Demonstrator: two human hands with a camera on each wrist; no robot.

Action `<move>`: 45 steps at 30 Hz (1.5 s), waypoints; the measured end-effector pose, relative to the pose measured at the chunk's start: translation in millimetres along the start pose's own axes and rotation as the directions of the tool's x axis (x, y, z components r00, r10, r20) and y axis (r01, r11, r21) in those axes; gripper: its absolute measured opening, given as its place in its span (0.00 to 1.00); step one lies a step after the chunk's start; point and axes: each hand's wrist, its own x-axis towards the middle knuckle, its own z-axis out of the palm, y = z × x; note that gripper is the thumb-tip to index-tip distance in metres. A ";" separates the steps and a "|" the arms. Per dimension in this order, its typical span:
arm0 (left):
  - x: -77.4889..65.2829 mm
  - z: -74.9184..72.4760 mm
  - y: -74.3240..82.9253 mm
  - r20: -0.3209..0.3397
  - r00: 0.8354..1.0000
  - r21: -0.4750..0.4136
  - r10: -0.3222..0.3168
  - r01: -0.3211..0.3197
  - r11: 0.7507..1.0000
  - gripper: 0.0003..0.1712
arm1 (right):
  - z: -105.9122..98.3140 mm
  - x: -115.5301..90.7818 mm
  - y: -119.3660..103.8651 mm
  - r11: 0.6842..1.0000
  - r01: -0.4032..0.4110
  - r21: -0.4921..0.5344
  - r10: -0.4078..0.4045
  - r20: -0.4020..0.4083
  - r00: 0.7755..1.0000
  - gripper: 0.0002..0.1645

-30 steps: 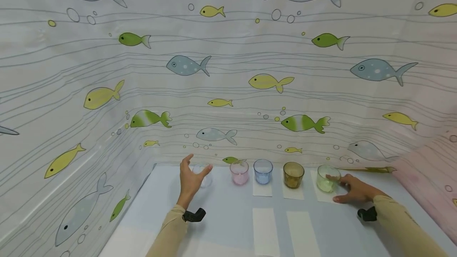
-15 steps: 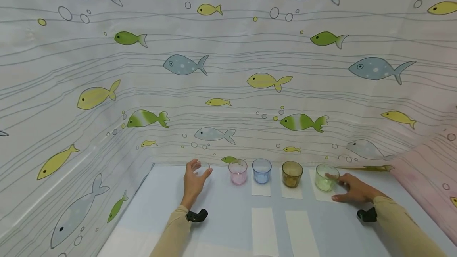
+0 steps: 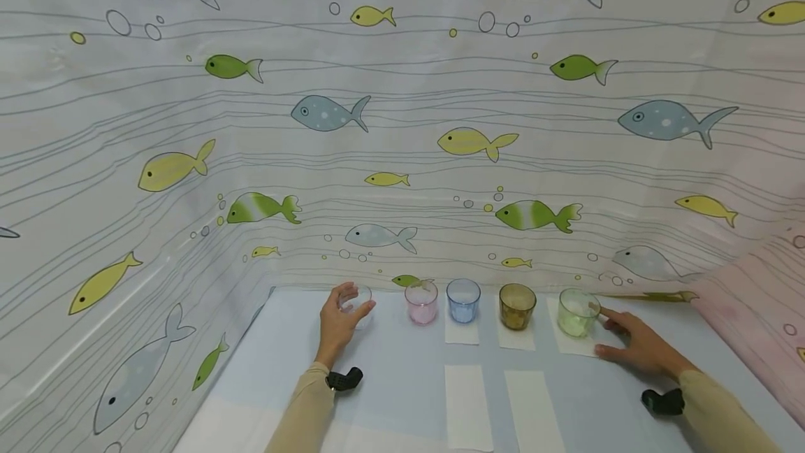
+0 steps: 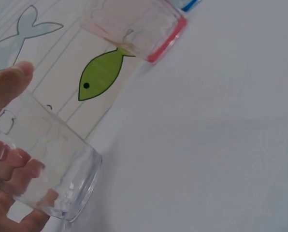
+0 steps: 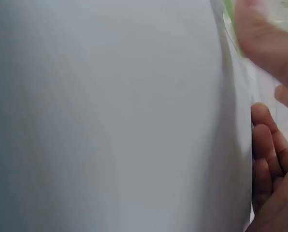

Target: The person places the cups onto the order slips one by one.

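In the head view my left hand (image 3: 339, 324) holds a clear glass (image 3: 363, 297) at the left of the row, fingers curled round its far side. The left wrist view shows that clear glass (image 4: 62, 159) with fingertips seen through it and the thumb near its rim. My right hand (image 3: 644, 344) is beside the light green glass (image 3: 577, 317) at the right end, its index finger extended at the glass's right side; whether it touches is unclear. The green glass stands upright on a white paper strip. In the right wrist view only the fingers (image 5: 262, 140) and a sliver of green show.
Between the hands stand a pink glass (image 3: 421, 305), a blue glass (image 3: 463, 303) and a brown glass (image 3: 518, 307). White paper strips (image 3: 468, 407) lie on the pale table (image 3: 390, 397). A fish-patterned sheet (image 3: 402, 159) rises behind and at both sides.
My left fingers have closed in around the clear glass. The right hand has drawn back to the right and toward me, its fingers off the green glass's rim. The glasses have stayed put.
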 end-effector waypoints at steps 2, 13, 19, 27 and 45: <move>-0.5 -0.5 0.2 0.002 1.000 0.007 -0.005 0.005 1.000 0.43 | 0.7 -6.8 0.2 1.000 -0.014 0.007 0.014 -0.023 1.000 0.58; -0.6 -1.9 1.3 0.005 1.000 0.009 -0.014 0.014 1.000 0.45 | -9.1 -46.6 -26.9 0.995 -0.065 0.077 0.086 -0.313 0.946 0.52; -4.6 -2.0 -0.5 -0.008 1.000 0.000 -0.018 0.018 1.000 0.44 | 5.2 -59.9 -64.9 0.986 0.086 0.146 -0.009 -0.462 0.887 0.46; -4.3 1.2 -0.6 -0.012 0.999 0.003 -0.036 0.036 0.999 0.44 | 35.5 -58.2 -131.3 0.962 0.191 0.195 -0.128 -0.298 0.946 0.50; -4.7 5.3 -4.4 -0.019 1.000 -0.012 -0.018 0.017 1.000 0.47 | 99.3 -46.9 -192.4 0.938 0.296 0.181 -0.303 0.011 0.953 0.68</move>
